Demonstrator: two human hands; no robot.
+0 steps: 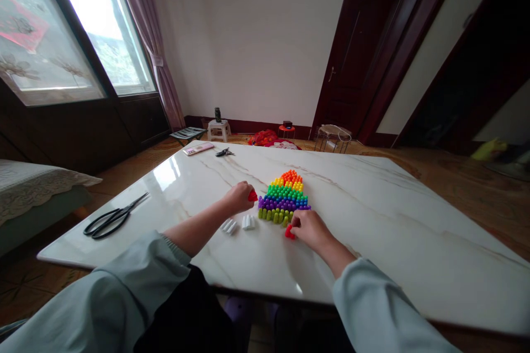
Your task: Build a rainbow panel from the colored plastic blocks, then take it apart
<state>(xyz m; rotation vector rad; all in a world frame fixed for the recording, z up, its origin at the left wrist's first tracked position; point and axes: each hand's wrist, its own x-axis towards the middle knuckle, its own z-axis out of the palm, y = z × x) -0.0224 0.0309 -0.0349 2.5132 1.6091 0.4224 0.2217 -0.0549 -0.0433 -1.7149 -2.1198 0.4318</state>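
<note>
The left hand [239, 197] is closed, thumb and fingers pinching a red piece [253, 196] that sticks out just beside the block's near left side. The right hand [310, 229] has its fingers bent inward at the block's near right corner, right at a pair of red pegs [290, 232]; whether it grips them or only touches them, one cannot tell.

The block [285, 198] lies on the table between the two hands, its pegs banded from the far end: orange, yellow, green, blue, purple, then olive nearest the person. It narrows towards the orange end. Two white clusters [239, 224] lie near each other, below the left hand.

Farther left on the table [385, 231] are black scissors [111, 222], and near the far edge a pink flat pack [199, 148] with pliers [224, 153] just beside it. Beyond, on the floor, a white stool [218, 130] bears a dark can [217, 115]; right of it lies red cloth [264, 138]. A brown door [360, 49] stands behind a round stool [332, 133].
</note>
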